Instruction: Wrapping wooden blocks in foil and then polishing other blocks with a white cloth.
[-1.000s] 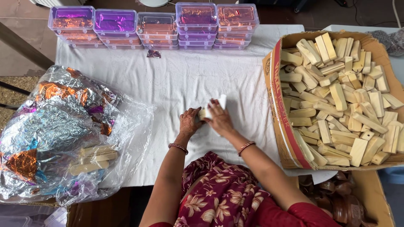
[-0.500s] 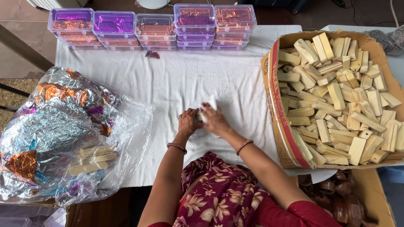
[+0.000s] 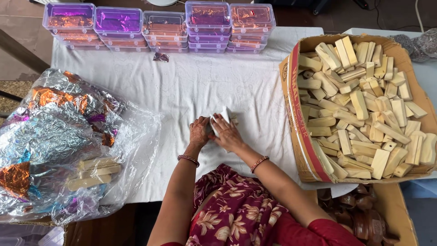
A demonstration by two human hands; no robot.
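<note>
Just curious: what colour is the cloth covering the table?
White, faintly patterned tablecloth, clearest in the head view.

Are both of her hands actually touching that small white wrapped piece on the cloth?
Touching. The head view shows the left hand and right hand closed around the white wrapped piece from either side, fingers pressed against it with no gap.

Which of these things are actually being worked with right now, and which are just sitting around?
In use: left hand, right hand, small white piece between them.

Lying about: carton of wooden blocks, stacked plastic boxes, foil sheets in bag, white cloth.
</note>
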